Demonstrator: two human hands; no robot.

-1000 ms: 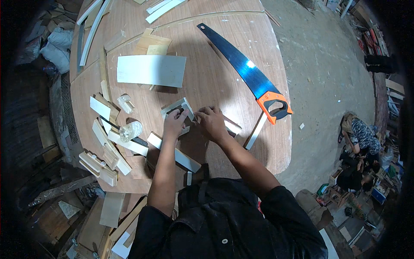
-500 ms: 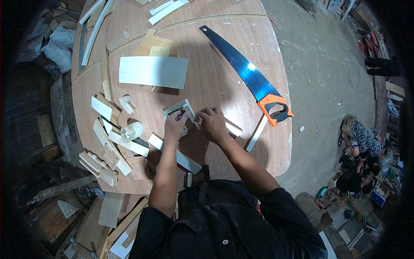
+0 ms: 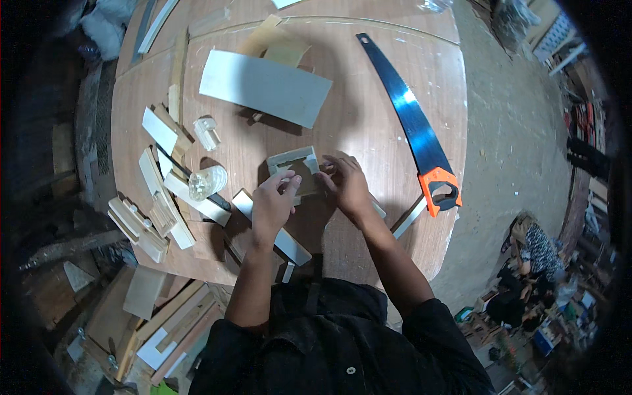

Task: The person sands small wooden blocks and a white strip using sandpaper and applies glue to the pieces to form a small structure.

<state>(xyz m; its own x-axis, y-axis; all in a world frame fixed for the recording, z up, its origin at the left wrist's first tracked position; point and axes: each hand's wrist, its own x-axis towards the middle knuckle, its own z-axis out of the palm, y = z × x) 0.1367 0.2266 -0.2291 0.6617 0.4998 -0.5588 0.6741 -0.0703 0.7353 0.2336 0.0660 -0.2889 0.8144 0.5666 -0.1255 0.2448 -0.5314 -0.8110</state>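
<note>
A small rectangular wooden frame point(image 3: 289, 155) with pale edges lies on the brown table in front of me. My left hand point(image 3: 275, 199) is closed at its near left side, thumb and forefinger over the edge. My right hand point(image 3: 349, 188) is beside the frame's right side, fingers bent and apart; its thumb is close to the corner, and whether it touches I cannot tell. My left fingers hide part of the frame. A white-faced strip of wood point(image 3: 288, 246) lies under my left forearm.
A handsaw point(image 3: 408, 112) with an orange and black handle lies at the right. A white board point(image 3: 263, 85) rests on wood scraps beyond the frame. Left of my hands are a clear jar point(image 3: 207, 182), a clear plastic piece point(image 3: 207, 133) and several wood strips point(image 3: 158, 204).
The view has shifted, so the table's contents sit differently in it. My right hand's fingers have spread and eased away from the frame. My left hand stays at the frame.
</note>
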